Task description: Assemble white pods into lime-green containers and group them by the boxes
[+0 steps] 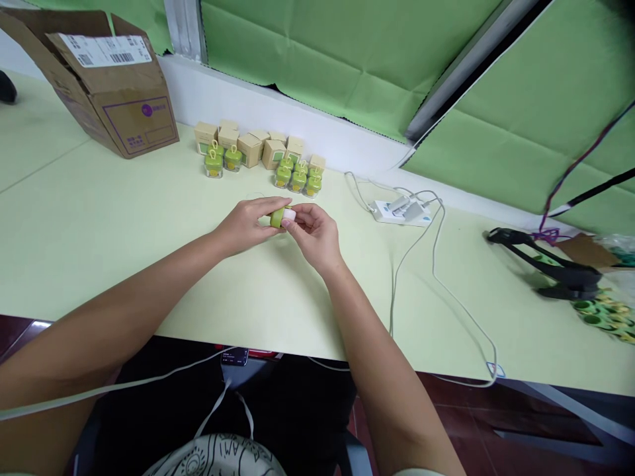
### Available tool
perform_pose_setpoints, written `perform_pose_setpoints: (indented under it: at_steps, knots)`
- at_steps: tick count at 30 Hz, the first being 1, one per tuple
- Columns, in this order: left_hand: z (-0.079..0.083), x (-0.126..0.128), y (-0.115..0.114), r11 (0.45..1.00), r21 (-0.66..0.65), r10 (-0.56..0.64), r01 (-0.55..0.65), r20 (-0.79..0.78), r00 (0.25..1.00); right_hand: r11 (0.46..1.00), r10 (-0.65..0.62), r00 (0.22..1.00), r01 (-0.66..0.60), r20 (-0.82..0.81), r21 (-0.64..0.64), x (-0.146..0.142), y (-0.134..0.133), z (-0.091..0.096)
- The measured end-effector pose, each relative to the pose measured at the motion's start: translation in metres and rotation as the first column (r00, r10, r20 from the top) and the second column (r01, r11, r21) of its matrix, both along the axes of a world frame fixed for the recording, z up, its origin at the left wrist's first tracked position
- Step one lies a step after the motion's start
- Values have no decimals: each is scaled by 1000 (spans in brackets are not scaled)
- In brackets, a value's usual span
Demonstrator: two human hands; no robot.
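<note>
Over the middle of the pale table [238, 291], my left hand [245, 225] is closed on a green cap [276, 218], thumb and fingers on either side. Against the cap's right side sits a small white piece [289, 215], pinched by the fingers of my right hand [317, 235]. Whether the white piece is fixed to the cap I cannot tell. Just beyond my hands stand small clear jars with green looped caps: a few at left [213, 162] and a tighter group at right [297, 180].
Small tan boxes [249, 149] line the wall behind the jars. An open cardboard carton [133, 119] stands back left. A power strip [401, 211] with white cables lies right of centre. Farther right are a black stand [560, 271] and green-yellow pieces [605, 314]. A phone [235, 356] rests below the table edge.
</note>
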State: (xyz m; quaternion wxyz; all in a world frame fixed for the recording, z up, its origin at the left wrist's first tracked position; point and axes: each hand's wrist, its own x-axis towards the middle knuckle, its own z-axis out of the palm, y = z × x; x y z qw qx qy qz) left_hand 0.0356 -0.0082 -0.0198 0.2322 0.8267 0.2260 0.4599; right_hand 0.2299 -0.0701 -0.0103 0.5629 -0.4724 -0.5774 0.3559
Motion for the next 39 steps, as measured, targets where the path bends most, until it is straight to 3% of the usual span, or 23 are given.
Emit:
perform_pose_setpoints:
  at_steps: [10, 20, 30, 39]
  knots:
    - [3, 0, -4, 994, -104, 16, -14, 14, 1000, 999, 18, 1000, -18, 24, 39, 3, 1, -1]
    - [-1, -1, -1, 998, -69, -4, 4, 4, 1000, 999, -18, 995, 13, 100, 44, 1, -1, 0]
    - [7, 2, -5, 991, -123, 56, -48, 57, 997, 996, 4, 1000, -1, -31, 94, -3, 1, 3]
    - [8, 3, -9, 987, -157, 51, -39, 76, 996, 993, 11, 999, -5, -44, 121, -3, -2, 5]
